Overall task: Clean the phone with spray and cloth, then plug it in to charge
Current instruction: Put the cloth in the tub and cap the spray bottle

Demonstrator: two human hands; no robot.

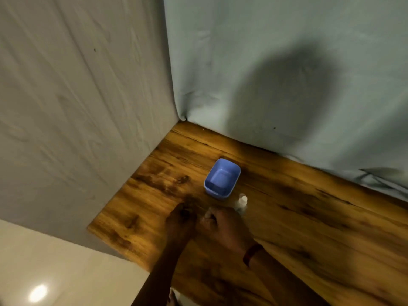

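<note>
Wood grain, orange-brown with dark streaks, covers the bench (320, 228) we look down on. It fits into a corner between two draped cloths: a grey sheet (77, 107) on the left and a paler bluish sheet (265, 51) at the back, where a rounded shadow (287, 96) falls.

Our hands sit close together over the left front part of the bench, almost touching each other. The left hand (181, 220) points its fingers down at the wood, curled at the tips. The picture is blurred there, and we cannot tell whether it holds anything. The right hand (221, 225) is curled, knuckles up, with a pale patch (209, 214) at its fingers that may be cloth or only light on skin. We cannot tell which, nor whether this hand grips something. A red band (251, 253) circles the right wrist.

The small clear spray bottle (242, 202), white at the top, stands upright on the bench just beyond the right hand; whether they touch we cannot tell. It is just beside the near right corner of a blue plastic tub (221, 178), which stands open side up.

Pale floor tiles (55, 272) show past the bench's left edge, with a bright spot of reflected light (38, 292) on them.
</note>
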